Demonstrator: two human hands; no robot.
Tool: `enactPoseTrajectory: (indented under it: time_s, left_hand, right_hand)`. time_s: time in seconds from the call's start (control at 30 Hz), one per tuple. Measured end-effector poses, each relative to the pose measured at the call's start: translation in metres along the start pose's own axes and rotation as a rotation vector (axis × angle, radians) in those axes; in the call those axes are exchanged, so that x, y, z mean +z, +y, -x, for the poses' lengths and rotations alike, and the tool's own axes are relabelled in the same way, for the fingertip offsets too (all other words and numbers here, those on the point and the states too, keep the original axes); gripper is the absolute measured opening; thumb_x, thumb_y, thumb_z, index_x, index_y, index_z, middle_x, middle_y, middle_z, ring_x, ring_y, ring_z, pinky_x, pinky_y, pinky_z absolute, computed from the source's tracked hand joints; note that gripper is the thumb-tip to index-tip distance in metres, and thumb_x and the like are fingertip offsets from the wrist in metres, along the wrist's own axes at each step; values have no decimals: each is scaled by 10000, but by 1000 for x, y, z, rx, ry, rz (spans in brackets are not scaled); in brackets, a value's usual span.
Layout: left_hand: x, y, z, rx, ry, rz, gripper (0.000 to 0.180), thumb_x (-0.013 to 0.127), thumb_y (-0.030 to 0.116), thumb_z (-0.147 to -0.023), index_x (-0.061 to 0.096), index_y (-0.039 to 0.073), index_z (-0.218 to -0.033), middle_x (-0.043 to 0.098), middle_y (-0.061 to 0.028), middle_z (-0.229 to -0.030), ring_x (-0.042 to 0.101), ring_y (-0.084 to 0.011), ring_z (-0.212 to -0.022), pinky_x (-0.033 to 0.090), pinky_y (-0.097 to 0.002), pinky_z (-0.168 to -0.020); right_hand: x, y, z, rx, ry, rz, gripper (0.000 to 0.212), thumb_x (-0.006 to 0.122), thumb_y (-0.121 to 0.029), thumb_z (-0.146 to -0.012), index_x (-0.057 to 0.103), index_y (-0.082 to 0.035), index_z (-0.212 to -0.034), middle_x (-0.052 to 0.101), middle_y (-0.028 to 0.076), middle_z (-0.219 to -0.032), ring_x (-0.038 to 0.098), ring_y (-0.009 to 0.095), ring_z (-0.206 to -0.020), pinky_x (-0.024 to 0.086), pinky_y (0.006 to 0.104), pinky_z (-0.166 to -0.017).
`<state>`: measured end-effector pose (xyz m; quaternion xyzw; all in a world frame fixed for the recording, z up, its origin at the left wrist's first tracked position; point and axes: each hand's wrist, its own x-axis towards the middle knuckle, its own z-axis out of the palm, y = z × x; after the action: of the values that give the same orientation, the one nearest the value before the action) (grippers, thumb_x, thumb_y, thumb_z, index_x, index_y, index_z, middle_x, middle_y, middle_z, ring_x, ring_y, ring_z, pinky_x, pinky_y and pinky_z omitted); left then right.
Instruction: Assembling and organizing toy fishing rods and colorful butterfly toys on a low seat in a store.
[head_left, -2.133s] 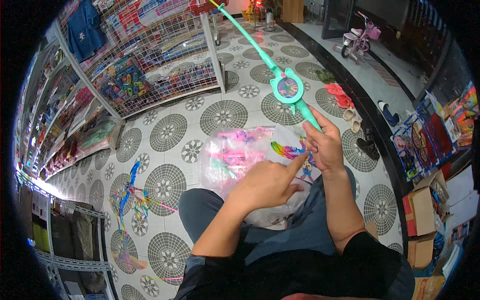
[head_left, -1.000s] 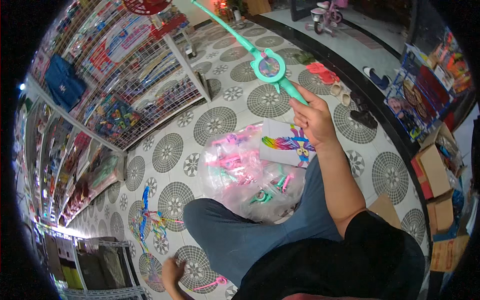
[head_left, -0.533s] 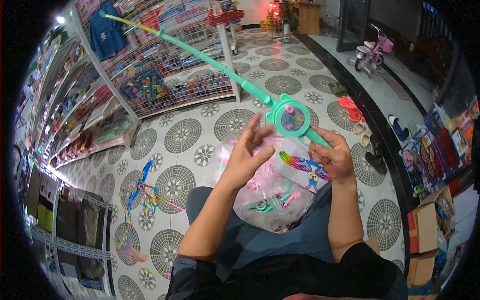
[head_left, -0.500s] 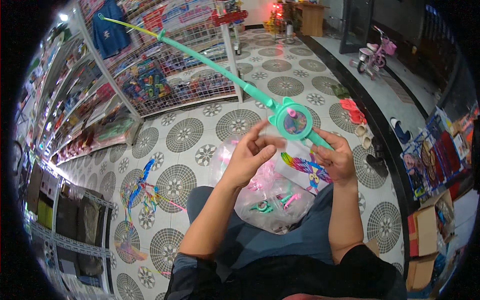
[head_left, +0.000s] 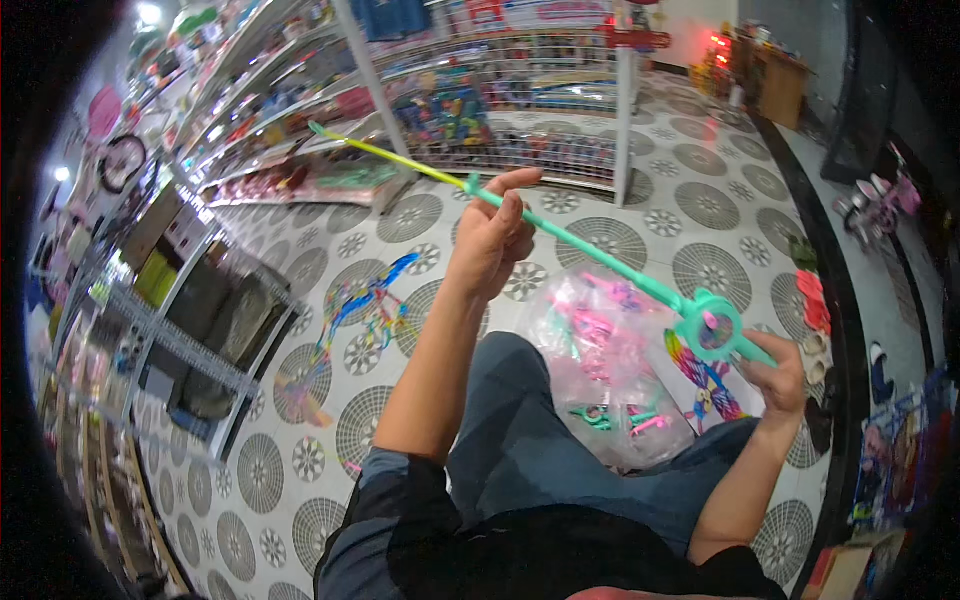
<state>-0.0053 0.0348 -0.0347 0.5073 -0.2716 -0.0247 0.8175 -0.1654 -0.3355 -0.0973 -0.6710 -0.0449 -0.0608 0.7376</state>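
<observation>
A mint-green toy fishing rod slants across in front of me, with its yellow tip section pointing up and to the left. My right hand is wrapped round its handle, just behind the round reel with small ears and a pink knob. Farther up the shaft, my left hand is closed on the rod near a small green line guide, its index finger sticking out. Below the rod, a clear plastic bag of pink and green toy parts lies by my legs. A rainbow-coloured kite on white backing lies beside it.
Another colourful kite with streamers lies on the patterned tile floor to the left. Wire shelves of packaged goods stand ahead, and a grey rack stands at left. Red sandals and a pink child's bicycle are at right.
My left hand has moved from beside the reel up along the shaft and closed on it. The view has turned left, so rod and right hand appear lower and farther right.
</observation>
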Motion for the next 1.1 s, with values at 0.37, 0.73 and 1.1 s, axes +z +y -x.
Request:
enactPoseTrajectory:
  time_s: [0.37,0.73,1.1]
  left_hand:
    - [-30,3,37,-177,-97,95,359,540,331,-951,608,-20,-974,301,81,-521,230,-32,-412,162,-226,-407]
    - [-10,-11,19,-315,81,-159,452,517,375,-953,634,-39,-812,319,76,-506,225,-37,-419,159,-233,-410]
    - [92,-52,7,-76,-628,-743,430,490,326,-960,603,-23,-735,590,-104,-604,567,-230,-575,450,-358,-588]
  right_hand:
    - [-68,45,-3,-40,-69,-166,369,685,-102,-684,595,74,-996,601,83,-737,449,57,-501,330,169,-447]
    - [-62,74,-13,111,-135,4,438,675,-127,-715,574,58,-1098,632,106,-934,586,161,-792,456,271,-706]
    - [76,65,-40,-43,-299,-114,448,435,-325,-996,522,71,-1187,616,118,-1049,589,203,-974,435,328,-901]
